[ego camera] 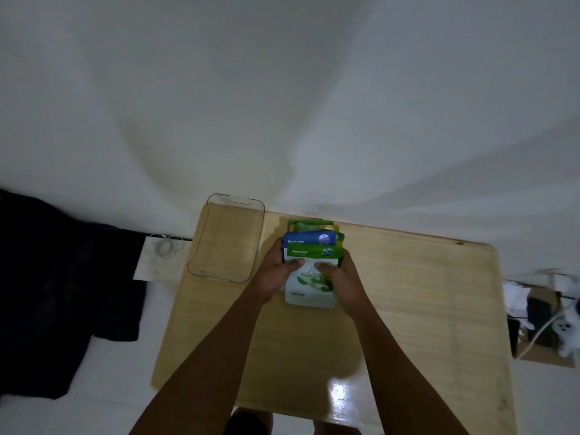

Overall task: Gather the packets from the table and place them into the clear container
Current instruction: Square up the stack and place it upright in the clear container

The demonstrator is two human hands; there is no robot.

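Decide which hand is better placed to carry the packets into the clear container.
Left hand, probably: both hands grip the packets, but the clear container sits empty on the left hand's side, so the right hand would cross over.

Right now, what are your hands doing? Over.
Left hand and right hand grip the packets. Clear container empty, left of them. Nothing in the way.

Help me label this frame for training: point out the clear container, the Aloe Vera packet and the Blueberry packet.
clear container (201, 246), head view, on its left wall.
Aloe Vera packet (309, 252), head view, on its green top band.
Blueberry packet (306, 238), head view, on its blue top band.
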